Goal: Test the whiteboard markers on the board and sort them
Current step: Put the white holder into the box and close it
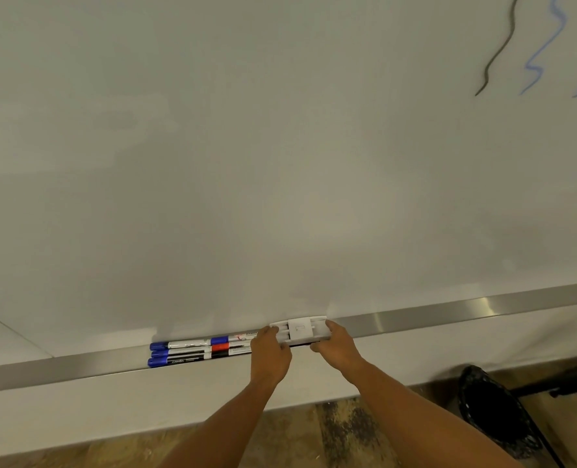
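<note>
Brushed-metal marker tray (415,320) runs along the bottom edge of the whiteboard (246,163), rising toward the right. Tray is bare to the right of the right hand, open run all the way to the frame edge. Board surface above both hands is blank; test squiggles sit far up and right of the right hand: one dark line (498,45), blue lines (543,45) beside it.

Left hand (269,354) and right hand (337,346) both on a white whiteboard eraser (299,331) sitting in the tray. Left fingers curl over its left end, right fingers curl over its right end with the thumb underneath the front edge. Both hands grip it, one per end.

Whiteboard markers (199,349) lie in the tray just left of the left hand, stacked lengthwise in three rows, touching each other. Blue caps (159,353) at the far-left ends; one red-capped marker (220,348) and another blue cap mid-row, near the left knuckles. The right ends of the markers are hidden behind the left hand.

Below and right of the right forearm: black bin (493,410) on a worn wood floor (331,430), well apart from the tray. White wall panel (179,393) under the tray.
</note>
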Available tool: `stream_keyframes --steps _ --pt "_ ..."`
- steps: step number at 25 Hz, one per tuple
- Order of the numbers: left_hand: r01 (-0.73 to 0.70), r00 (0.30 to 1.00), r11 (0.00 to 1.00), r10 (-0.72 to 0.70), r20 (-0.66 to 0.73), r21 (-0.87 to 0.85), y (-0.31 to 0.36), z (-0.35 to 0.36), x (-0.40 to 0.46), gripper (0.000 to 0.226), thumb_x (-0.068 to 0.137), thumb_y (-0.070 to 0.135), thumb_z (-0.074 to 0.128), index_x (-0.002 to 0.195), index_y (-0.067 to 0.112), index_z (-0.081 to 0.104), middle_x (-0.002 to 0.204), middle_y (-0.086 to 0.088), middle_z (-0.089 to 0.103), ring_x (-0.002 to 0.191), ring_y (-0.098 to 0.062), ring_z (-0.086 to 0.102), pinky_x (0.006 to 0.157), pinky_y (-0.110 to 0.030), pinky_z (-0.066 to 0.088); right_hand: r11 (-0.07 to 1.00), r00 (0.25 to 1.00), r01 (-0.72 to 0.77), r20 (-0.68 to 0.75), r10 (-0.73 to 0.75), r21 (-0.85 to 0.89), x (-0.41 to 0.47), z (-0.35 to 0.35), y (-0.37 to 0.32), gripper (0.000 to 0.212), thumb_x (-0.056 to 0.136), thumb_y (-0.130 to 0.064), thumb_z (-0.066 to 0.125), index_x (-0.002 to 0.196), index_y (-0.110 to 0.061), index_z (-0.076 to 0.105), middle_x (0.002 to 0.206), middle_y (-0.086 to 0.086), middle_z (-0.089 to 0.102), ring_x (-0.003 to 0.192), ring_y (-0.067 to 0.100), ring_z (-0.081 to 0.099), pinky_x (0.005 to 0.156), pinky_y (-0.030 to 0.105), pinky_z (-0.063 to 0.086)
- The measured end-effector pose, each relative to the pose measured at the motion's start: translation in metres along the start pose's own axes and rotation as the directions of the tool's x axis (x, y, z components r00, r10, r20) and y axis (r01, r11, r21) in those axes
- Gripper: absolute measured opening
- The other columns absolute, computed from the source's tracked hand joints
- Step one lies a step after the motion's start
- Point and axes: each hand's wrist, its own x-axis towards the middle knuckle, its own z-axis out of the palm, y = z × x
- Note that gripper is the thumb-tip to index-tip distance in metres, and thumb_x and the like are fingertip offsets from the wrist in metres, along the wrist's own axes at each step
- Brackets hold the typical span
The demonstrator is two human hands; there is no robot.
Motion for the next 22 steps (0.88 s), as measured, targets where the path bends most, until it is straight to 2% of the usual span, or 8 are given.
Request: stream_keyframes --steps 3,6,11,16,22 --pt "-0.004 1.000 1.000 0.004 0.016 0.010 -0.002 -0.003 -0.001 0.043 0.093 0.015 0.061 0.134 0.011 0.052 0.141 -0.010 0.051 0.130 -0.027 0.048 0.110 -0.041 0.040 1.000 0.999 0.019 0.026 -0.019 0.019 0.001 0.002 0.001 0.054 0.084 -0.002 0.070 0.134 -0.013 0.052 0.131 0.008 0.060 0.113 0.022 0.057 0.097 0.032 0.048" --pt "-0.004 1.000 1.000 0.004 0.014 0.012 -0.008 -0.010 -0.001 0.041 0.093 0.015 0.059 0.134 0.011 0.052 0.138 -0.009 0.053 0.128 -0.026 0.050 0.110 -0.039 0.041 0.999 0.998 0.033 0.051 -0.034 0.022 0.000 0.007 -0.001 0.055 0.081 -0.003 0.070 0.130 -0.019 0.053 0.127 0.005 0.062 0.112 0.022 0.059 0.097 0.035 0.052" --pt "-0.024 1.000 0.999 0.025 -0.009 0.038 -0.005 -0.022 -0.001 0.039 0.095 0.019 0.058 0.133 0.013 0.052 0.136 -0.007 0.055 0.125 -0.024 0.051 0.107 -0.035 0.040 0.999 0.999 0.028 0.043 -0.030 0.047 -0.001 0.005 0.000 0.055 0.087 -0.002 0.067 0.136 -0.015 0.047 0.133 0.008 0.058 0.110 0.019 0.055 0.091 0.028 0.048" --pt "-0.101 0.994 0.993 0.099 0.035 0.064 0.020 -0.016 -0.018 0.038 0.094 0.018 0.058 0.132 0.014 0.054 0.134 -0.005 0.057 0.123 -0.022 0.053 0.105 -0.033 0.043 0.990 0.998 -0.003 -0.061 0.012 0.140 -0.013 -0.025 0.017 0.066 0.097 -0.027 0.061 0.153 -0.016 0.028 0.154 0.009 0.038 0.138 0.029 0.042 0.112 0.042 0.038" --pt "-0.189 0.980 0.979 0.182 0.085 0.081 0.071 0.016 -0.051 0.034 0.094 0.018 0.055 0.127 0.015 0.057 0.132 -0.003 0.056 0.123 -0.021 0.049 0.102 -0.031 0.042 0.985 0.992 0.015 -0.124 0.006 0.170 -0.038 -0.097 0.062 0.062 0.098 -0.027 0.059 0.152 -0.016 0.030 0.151 0.012 0.042 0.134 0.029 0.045 0.107 0.039 0.041"
